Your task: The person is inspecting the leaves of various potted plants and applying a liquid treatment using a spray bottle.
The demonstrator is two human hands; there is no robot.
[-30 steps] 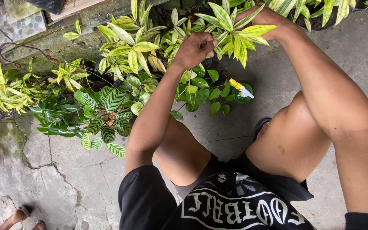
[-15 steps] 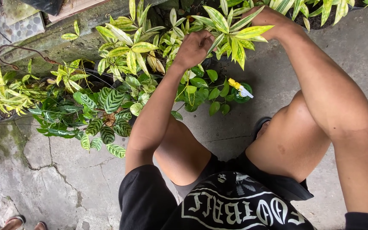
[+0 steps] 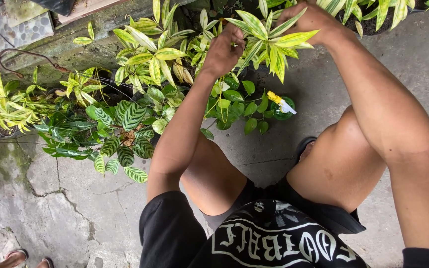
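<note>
I see my left hand (image 3: 223, 49) near the top middle, fingers pinched together on the yellow-green leaves (image 3: 269, 39). My right hand (image 3: 314, 20) sits at the top, curled among the same leaves; I cannot tell what it grips. A green spray bottle (image 3: 283, 106) stands below them on the cracked concrete floor (image 3: 55, 198). A striped-leaf plant (image 3: 125, 129) is at the left.

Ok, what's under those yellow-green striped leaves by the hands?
Under the striped leaves sit round green leaves and a green spray bottle on the concrete. The left hand and right hand reach into the leaves; the pot and stems are covered.
</note>
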